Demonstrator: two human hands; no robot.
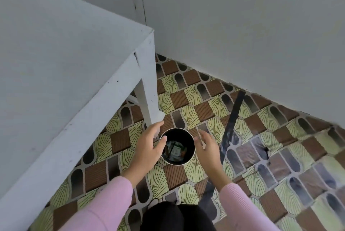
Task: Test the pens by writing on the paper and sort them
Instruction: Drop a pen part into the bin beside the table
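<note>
Patterned floor [173,174]: my left hand [149,146] touches small bin [184,137] rim, grip unclear; right hand [204,146] spread beside. Pens, paper unseen, so progress indeterminate.

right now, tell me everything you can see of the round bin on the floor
The round bin is a small open cylinder, pale outside with a thin light rim and a black inside. It stands upright on the patterned floor beside the white table leg. Crumpled scraps, some greenish, lie at its bottom. The left hand holds its left rim, thumb over the edge; the right hand is open close by its right side, contact unclear.
</note>
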